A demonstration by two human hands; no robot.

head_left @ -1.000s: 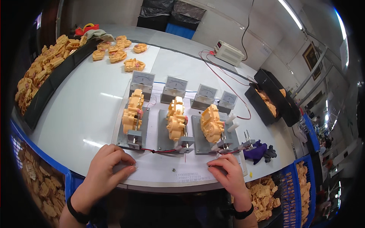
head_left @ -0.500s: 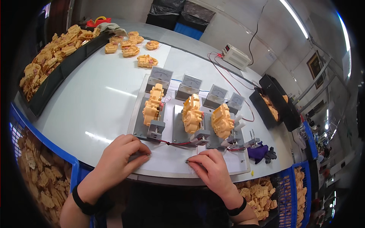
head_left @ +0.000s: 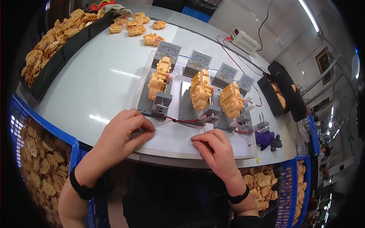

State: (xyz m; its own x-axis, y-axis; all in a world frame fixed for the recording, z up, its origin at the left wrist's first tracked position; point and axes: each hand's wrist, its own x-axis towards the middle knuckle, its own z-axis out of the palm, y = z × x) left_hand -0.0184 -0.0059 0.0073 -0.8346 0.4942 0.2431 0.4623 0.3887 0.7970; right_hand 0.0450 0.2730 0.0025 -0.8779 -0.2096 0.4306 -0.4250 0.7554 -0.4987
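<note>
Three yellow plastic housings (head_left: 200, 91) stand on grey fixtures (head_left: 146, 100) beyond both sets of fingertips (head_left: 151, 129). Left hand (head_left: 122, 131): thumb and forefinger together at a white board (head_left: 171, 143). Right hand (head_left: 217, 150): thumb and forefinger likewise together, near the board's front edge. Whether either pair pinches a small part cannot be told.

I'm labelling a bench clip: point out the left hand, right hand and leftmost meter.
Left hand (head_left: 121, 137): head view, back of the hand.
Right hand (head_left: 218, 150): head view, back of the hand.
Leftmost meter (head_left: 168, 49): head view, on its dial face.
</note>
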